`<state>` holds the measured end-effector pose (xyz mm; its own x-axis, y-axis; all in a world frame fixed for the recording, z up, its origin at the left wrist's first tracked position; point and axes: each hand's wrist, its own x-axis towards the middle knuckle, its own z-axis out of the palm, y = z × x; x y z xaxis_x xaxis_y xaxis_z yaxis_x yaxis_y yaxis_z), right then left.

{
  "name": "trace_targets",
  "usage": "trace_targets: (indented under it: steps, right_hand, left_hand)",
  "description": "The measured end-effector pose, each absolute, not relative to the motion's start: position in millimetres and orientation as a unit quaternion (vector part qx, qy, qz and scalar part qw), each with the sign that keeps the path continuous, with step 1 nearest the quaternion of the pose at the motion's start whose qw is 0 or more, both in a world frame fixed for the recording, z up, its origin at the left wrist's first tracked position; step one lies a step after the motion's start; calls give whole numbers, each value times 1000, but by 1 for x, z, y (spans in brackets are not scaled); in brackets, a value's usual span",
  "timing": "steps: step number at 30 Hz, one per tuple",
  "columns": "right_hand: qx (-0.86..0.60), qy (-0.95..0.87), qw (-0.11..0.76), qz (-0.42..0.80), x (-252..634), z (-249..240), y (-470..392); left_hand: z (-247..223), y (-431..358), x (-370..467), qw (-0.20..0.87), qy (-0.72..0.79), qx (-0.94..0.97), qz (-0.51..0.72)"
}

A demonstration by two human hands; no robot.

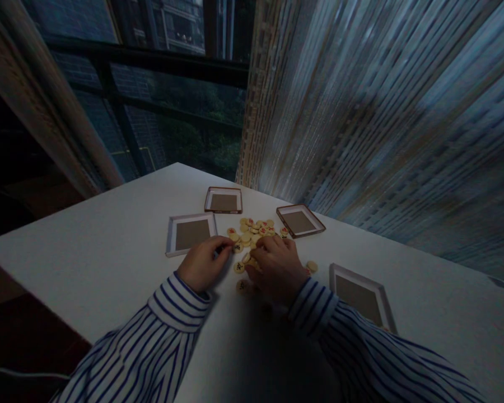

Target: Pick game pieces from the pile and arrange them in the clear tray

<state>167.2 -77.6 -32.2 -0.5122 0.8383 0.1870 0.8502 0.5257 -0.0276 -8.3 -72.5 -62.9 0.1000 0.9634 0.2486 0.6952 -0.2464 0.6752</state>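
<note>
Round cream-coloured Chinese chess pieces [246, 238] lie in a loose heap on the white table, some with red or black characters facing up. At the heap's left edge is my left hand [205, 262], thumb and forefinger drawn together in a pinch. Its fingertips meet a piece with a black character [237, 247]; whether something sits between them is hidden. My right hand [277, 263] is palm down over the heap's right side, its fingers bent and apart, touching pieces. It covers several of them.
A shallow tray [170, 235] lies left of the heap, with another tray [210, 211] behind it. One tray [321, 228] is at the back right, and one more [382, 296] lies beside my right sleeve. Curtains [319, 112] and a window railing [151, 57] border the table [121, 224].
</note>
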Motion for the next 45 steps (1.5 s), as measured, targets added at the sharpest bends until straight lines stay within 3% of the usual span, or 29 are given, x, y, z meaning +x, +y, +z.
trace_targets:
  steps: [17,25,37,45]
  right_hand:
    - [-485,-874,28,-23,157,-34,-61]
    - [-473,-877,80,-10,157,-35,-58]
    - [-425,-879,209,-55,154,-34,-64]
    - [-398,-889,218,-55,156,-33,-66]
  left_hand:
    - [-61,-73,-8,199,584,704,350]
    - [-65,-72,-10,214,577,697,367]
    - [-57,-74,0,490,476,572,454]
    - [-47,-76,0,539,483,508,467]
